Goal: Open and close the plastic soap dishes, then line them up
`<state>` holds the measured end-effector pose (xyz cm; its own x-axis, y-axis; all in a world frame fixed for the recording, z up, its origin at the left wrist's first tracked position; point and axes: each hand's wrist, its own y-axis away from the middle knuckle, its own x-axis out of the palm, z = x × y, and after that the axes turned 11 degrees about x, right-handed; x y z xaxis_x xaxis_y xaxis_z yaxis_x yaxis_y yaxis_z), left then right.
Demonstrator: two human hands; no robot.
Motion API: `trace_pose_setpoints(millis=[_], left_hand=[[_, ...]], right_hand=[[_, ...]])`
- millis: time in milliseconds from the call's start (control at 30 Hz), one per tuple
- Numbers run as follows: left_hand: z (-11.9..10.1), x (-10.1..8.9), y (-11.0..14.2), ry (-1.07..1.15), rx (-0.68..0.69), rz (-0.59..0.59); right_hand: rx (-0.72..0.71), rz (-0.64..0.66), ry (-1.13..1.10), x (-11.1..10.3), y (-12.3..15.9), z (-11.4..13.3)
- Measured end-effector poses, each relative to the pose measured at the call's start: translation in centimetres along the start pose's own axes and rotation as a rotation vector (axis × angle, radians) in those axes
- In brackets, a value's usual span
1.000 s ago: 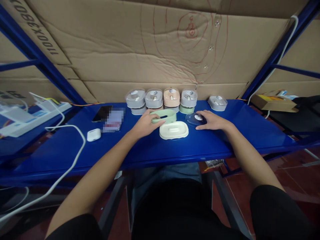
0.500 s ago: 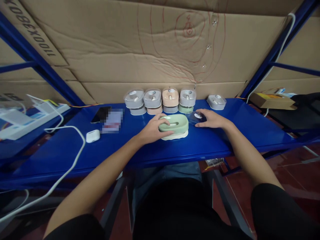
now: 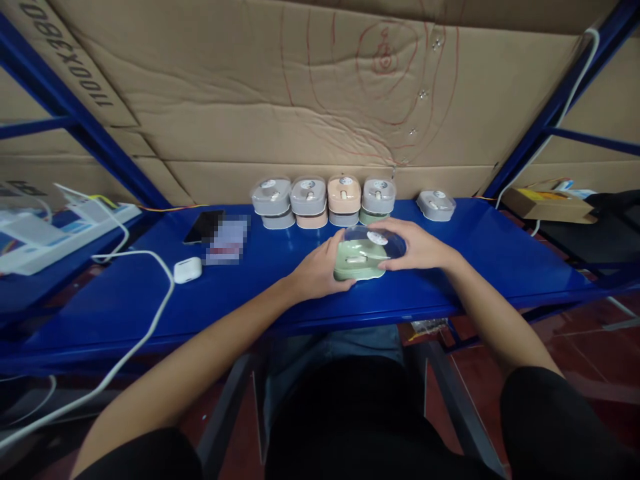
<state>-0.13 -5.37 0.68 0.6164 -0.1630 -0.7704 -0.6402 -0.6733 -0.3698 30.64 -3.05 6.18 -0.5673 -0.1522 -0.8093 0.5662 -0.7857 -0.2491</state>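
Observation:
A light green oval box [image 3: 350, 268] rests on the blue table in front of me. My left hand [image 3: 323, 268] grips its left side, thumb at the front and fingers behind. A clear plastic lid [image 3: 393, 244] with a round white sticker is in my right hand [image 3: 417, 245], the fingers over its far edge and the thumb at the near edge. The lid is tilted over the right part of the box and overlaps it in view; whether they touch I cannot tell. A small pale piece lies in the middle of the box.
Stacked lidded boxes in grey, peach and green [image 3: 310, 200] line the back, with one single grey box [image 3: 437, 205] to their right. At left lie a white earphone case [image 3: 187, 269], a dark phone [image 3: 204, 227] and a white cable [image 3: 159, 313]. Cardboard [image 3: 225, 87] closes the back.
My right hand has brought the clear lid left, over the green box. My left hand has shifted its grip, and the box now sits slightly further right in view.

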Motion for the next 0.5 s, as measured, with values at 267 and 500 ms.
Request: trace_pose_setpoints(millis=[267,500], left_hand=[[2.1,0.2,-0.4,0.264,-0.027,-0.026],[2.1,0.0,-0.3,0.232,-0.017,-0.001]], right_hand=[[-0.111,0.142,0.025,2.3,-2.2,0.1],[-0.038,0.136,0.033,3.2,-0.8,-0.5]])
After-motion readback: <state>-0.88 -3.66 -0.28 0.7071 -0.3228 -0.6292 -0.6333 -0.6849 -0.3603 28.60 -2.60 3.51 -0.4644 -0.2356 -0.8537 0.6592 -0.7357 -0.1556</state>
